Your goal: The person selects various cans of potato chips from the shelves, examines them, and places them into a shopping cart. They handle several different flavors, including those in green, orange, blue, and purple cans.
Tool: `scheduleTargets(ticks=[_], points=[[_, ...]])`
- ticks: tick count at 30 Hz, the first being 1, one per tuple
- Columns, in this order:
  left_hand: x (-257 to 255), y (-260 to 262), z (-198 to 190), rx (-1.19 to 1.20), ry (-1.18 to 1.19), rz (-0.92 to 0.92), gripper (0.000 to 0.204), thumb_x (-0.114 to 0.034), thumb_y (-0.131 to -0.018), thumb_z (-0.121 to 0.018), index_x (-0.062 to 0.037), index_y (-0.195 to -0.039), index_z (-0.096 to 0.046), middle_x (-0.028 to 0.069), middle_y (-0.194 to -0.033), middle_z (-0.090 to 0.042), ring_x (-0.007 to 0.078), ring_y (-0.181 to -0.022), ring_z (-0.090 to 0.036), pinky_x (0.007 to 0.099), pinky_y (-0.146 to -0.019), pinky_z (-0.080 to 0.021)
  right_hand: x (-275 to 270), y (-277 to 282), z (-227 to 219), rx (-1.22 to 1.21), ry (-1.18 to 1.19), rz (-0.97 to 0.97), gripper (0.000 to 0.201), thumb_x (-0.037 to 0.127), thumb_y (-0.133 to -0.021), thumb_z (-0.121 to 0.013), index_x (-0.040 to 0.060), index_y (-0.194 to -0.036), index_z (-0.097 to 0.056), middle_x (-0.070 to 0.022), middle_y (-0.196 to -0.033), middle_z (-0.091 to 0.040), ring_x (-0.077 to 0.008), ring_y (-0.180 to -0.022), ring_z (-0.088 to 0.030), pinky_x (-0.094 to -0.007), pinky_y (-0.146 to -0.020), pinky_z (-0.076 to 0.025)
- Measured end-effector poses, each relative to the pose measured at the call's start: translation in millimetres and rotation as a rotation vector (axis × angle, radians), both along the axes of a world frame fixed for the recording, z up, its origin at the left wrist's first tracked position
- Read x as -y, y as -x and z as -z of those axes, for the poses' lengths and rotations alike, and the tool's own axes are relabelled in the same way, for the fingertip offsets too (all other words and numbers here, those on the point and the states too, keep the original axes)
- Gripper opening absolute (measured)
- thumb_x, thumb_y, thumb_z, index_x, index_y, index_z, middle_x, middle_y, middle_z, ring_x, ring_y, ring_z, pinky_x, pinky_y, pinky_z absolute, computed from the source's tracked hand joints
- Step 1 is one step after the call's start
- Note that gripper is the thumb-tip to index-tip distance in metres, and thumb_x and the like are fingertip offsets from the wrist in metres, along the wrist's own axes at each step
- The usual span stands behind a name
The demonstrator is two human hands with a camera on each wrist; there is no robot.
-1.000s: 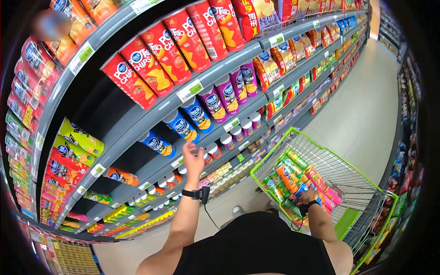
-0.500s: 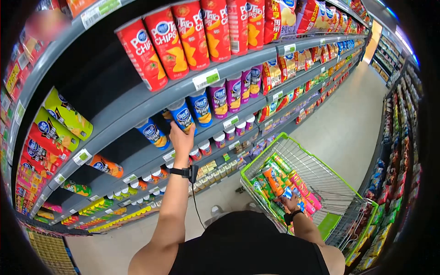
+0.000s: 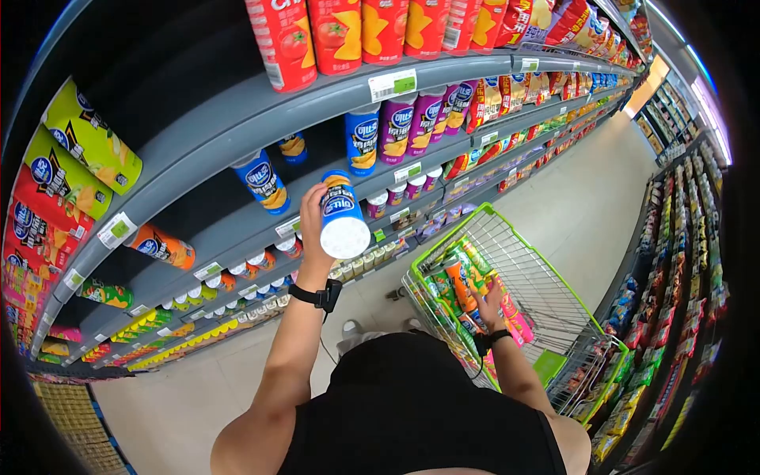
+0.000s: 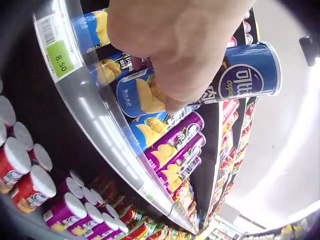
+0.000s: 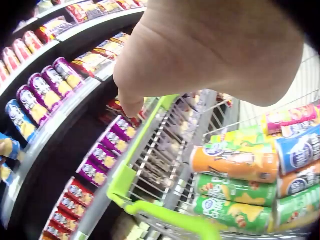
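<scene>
My left hand (image 3: 311, 237) grips a blue potato chip canister (image 3: 342, 206) in front of the shelf, its pale end tipped toward me. In the left wrist view, the fingers wrap round this canister (image 4: 245, 77). Blue canisters (image 3: 261, 182) and purple canisters (image 3: 397, 131) stand on the shelf behind it. My right hand (image 3: 492, 307) is over the shopping cart (image 3: 549, 366), above the chip canisters lying in it. Among these are an orange canister (image 5: 235, 162) and green ones (image 5: 235, 187). The right wrist view shows no canister in that hand; most of its fingers are hidden.
Red tomato chip canisters (image 3: 340, 36) line the shelf above. Lime canisters (image 3: 91, 142) stand at the far left. A grey shelf edge (image 3: 301, 87) with price tags runs between the rows. Snack shelves (image 3: 665, 317) border the aisle floor (image 3: 570, 190) on the right.
The left hand reached a blue canister, took hold of it and drew it off the shelf, tipping it. The right hand let go of a blue canister in the cart and rose above the pile.
</scene>
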State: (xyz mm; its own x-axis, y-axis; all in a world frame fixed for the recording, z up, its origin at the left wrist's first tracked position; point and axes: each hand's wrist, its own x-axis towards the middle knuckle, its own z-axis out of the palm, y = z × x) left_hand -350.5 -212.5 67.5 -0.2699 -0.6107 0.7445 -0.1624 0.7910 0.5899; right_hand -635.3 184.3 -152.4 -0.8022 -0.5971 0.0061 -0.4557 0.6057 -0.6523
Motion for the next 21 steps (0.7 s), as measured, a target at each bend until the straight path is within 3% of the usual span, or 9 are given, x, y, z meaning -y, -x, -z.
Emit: scheduleTargets(ticks=[3, 5, 7, 8, 11, 13, 15, 17, 21], points=[[-12.2, -4.0, 4.1, 0.017, -0.159, 0.128, 0.075, -0.017, -0.072, -0.087, -0.0025, -0.133, -0.046, 0.0171, -0.126, -0.057, 0.0311, -0.117, -0.059, 0.0413, -0.100, -0.048, 49.0, -5.0, -35.9, -0.099, 0.115, -0.153, 0.079, 0.033, -0.087, -0.069, -0.0011, -0.146, -0.030, -0.0227, -0.145, -0.037, -0.0363, -0.137, -0.033, -0.0475, -0.111, -0.029], [-34.9, -7.1, -9.7, 0.100, -0.464, 0.293, 0.075, -0.021, -0.072, -0.088, -0.0019, -0.133, -0.048, 0.0163, -0.124, -0.061, 0.0283, -0.115, -0.061, 0.0411, -0.098, -0.050, 87.0, -16.2, -70.3, 0.078, 0.280, -0.287, 0.079, 0.034, -0.087, -0.071, -0.0007, -0.147, -0.032, -0.0203, -0.144, -0.040, -0.0334, -0.137, -0.035, -0.0456, -0.112, -0.030], [-48.6, -5.8, -8.1, 0.200, -0.484, 0.431, 0.063, -0.025, -0.071, -0.091, -0.0040, -0.120, -0.058, 0.0087, -0.111, -0.067, 0.0207, -0.101, -0.066, 0.0359, -0.089, -0.054, 117.2, -34.8, -117.0, 0.292, 0.359, -0.431, 0.078, 0.034, -0.087, -0.072, 0.0002, -0.147, -0.035, -0.0175, -0.142, -0.043, -0.0300, -0.136, -0.038, -0.0438, -0.112, -0.032], [-53.9, -12.2, -21.2, 0.239, -0.656, 0.649, 0.070, -0.029, -0.070, -0.090, -0.0022, -0.126, -0.057, 0.0125, -0.119, -0.067, 0.0229, -0.109, -0.065, 0.0377, -0.097, -0.052, 129.5, -47.4, -148.9, 0.415, 0.356, -0.510, 0.076, 0.034, -0.088, -0.073, 0.0010, -0.146, -0.036, -0.0159, -0.142, -0.044, -0.0282, -0.136, -0.039, -0.0428, -0.112, -0.033], [-78.8, -11.0, -8.5, 0.193, -0.796, 0.835, 0.067, -0.023, -0.071, -0.091, -0.0023, -0.126, -0.058, 0.0093, -0.117, -0.067, 0.0174, -0.106, -0.065, 0.0363, -0.095, -0.053, 164.2, -77.3, -209.4, 0.634, 0.443, -0.798, 0.074, 0.033, -0.088, -0.074, 0.0027, -0.145, -0.040, -0.0127, -0.140, -0.048, -0.0240, -0.133, -0.043, -0.0410, -0.109, -0.037], [-88.5, -11.4, 13.1, 0.252, -0.842, 0.963, 0.068, -0.021, -0.073, -0.089, 0.0002, -0.129, -0.056, 0.0096, -0.118, -0.066, 0.0180, -0.110, -0.064, 0.0372, -0.099, -0.052, 177.7, -88.8, -208.7, 0.665, 0.498, -0.937, 0.076, 0.033, -0.085, -0.078, 0.0040, -0.145, -0.041, -0.0105, -0.137, -0.053, -0.0211, -0.129, -0.048, -0.0398, -0.105, -0.042], [-102.4, -10.6, 23.6, 0.249, -0.942, 1.057, 0.066, -0.029, -0.076, -0.087, -0.0010, -0.127, -0.056, 0.0074, -0.113, -0.068, 0.0169, -0.104, -0.065, 0.0357, -0.094, -0.052, 178.8, -97.1, -208.6, 0.884, 0.390, -0.964, 0.079, 0.030, -0.083, -0.081, 0.0035, -0.145, -0.041, -0.0105, -0.135, -0.056, -0.0197, -0.125, -0.053, -0.0381, -0.104, -0.045], [-111.9, -11.7, 15.1, 0.179, -0.998, 1.123, 0.065, -0.029, -0.080, -0.084, -0.0001, -0.129, -0.054, 0.0086, -0.118, -0.065, 0.0176, -0.108, -0.063, 0.0362, -0.096, -0.051, 185.7, -106.2, -211.3, 1.134, 0.488, -1.007, 0.079, 0.026, -0.081, -0.082, 0.0026, -0.144, -0.041, -0.0102, -0.129, -0.061, -0.0199, -0.119, -0.059, -0.0375, -0.105, -0.046], [-112.9, -12.0, 26.3, 0.222, -0.943, 1.179, 0.061, -0.027, -0.087, -0.078, 0.0000, -0.134, -0.050, 0.0109, -0.127, -0.059, 0.0193, -0.118, -0.059, 0.0368, -0.101, -0.049, 180.7, -119.3, -219.6, 1.275, 0.588, -0.871, 0.086, 0.032, -0.078, -0.085, 0.0015, -0.144, -0.038, -0.0197, -0.136, -0.057, -0.0284, -0.124, -0.059, -0.0406, -0.103, -0.049]])
